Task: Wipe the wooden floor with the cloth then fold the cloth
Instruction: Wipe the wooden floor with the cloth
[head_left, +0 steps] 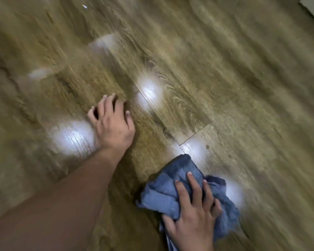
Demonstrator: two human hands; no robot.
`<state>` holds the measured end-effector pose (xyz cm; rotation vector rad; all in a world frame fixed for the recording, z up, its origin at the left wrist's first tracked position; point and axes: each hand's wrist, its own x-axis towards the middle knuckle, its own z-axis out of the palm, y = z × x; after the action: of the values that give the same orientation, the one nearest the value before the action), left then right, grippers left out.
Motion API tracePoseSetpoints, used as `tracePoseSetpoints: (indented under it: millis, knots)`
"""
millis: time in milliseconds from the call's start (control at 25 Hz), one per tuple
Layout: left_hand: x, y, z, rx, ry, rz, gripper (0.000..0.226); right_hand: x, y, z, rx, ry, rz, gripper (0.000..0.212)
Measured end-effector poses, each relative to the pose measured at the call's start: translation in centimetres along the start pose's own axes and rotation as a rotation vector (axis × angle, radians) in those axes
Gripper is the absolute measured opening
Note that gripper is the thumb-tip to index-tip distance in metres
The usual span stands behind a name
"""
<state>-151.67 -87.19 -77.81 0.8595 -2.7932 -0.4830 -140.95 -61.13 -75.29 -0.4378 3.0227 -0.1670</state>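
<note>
The person is down on the wooden floor (216, 73), and the wiping part of the job looks to be under way rather than finished. The right hand (192, 212) presses a blue cloth (163, 189) against the boards at the lower right, its fingers (194, 185) spread and curling into the bunched fabric, gripping it. The cloth is crumpled in a loose wad, not flat and not folded, so the folding step is all yet to do. The left hand (114, 120) is planted on bare floor a little way off to the left of the cloth, fingertips bent and touching the wood, holding nothing; it seems to be propping the body.

How much of the floor has been covered I cannot judge: the boards are smeared with blur, and the bright patches are glare from lights, which could hide damp streaks. The cloth's lower edge and the right wrist run off the bottom. A pale speck (84, 6) lies far off at the top, too small to identify.
</note>
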Motion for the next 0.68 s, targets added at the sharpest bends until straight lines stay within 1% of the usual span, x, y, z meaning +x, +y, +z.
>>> tracePoseSetpoints:
  millis: [80,160,240,400,520,600,680]
  knots:
    - [-0.1,-0.2,0.2,0.045,0.022,0.026,0.037,2.0,-0.3,0.0,-0.026,0.021,-0.018,0.085]
    - [0.1,0.4,0.0,0.070,0.011,0.009,0.037,6.5,-1.3,-0.2,-0.017,0.026,0.010,0.081]
    - [0.3,0.8,-0.2,0.084,-0.003,-0.014,0.038,12.6,-2.7,-0.5,-0.001,0.054,0.034,0.078]
    - [0.3,0.4,-0.2,0.108,0.010,0.005,0.039,27.0,-6.6,-0.4,-0.035,0.127,-0.017,0.070]
    - [0.4,0.5,0.0,0.108,-0.003,-0.008,0.040,35.7,-9.3,-0.3,-0.081,0.178,-0.043,0.066]
    - [0.5,0.5,0.1,0.108,-0.005,-0.005,0.040,38.5,-10.2,-0.4,-0.081,0.181,-0.050,0.065]
    - [0.5,0.4,0.0,0.111,-0.002,-0.002,0.042,38.3,-10.3,-0.2,-0.071,0.181,-0.060,0.064]
